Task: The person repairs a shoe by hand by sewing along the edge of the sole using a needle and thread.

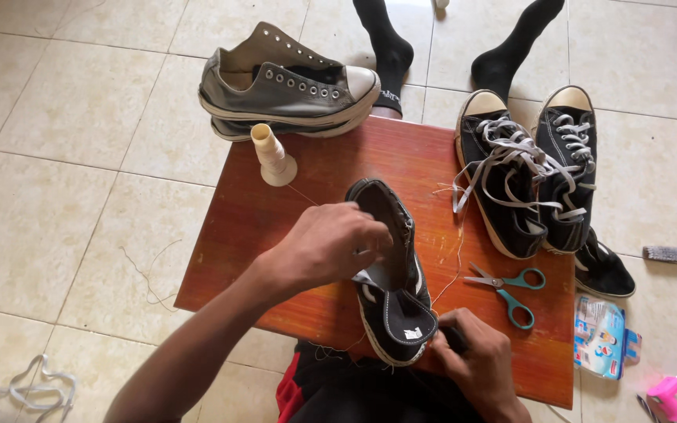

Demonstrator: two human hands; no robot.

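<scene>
The black shoe (392, 274) lies mid-table (276, 227), long axis running near to far. The left hand (327, 244) is closed, fingers pinching inside its opening; the right hand (476, 356) grips the near toe end.

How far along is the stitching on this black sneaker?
Done: hard to say; no finished seam shows. In hand: the left hand reaches inside the black sneaker while the right hand steadies its toe end; thread runs from the spool. Left: the sneaker is unlaced, and the grey pair too.
</scene>
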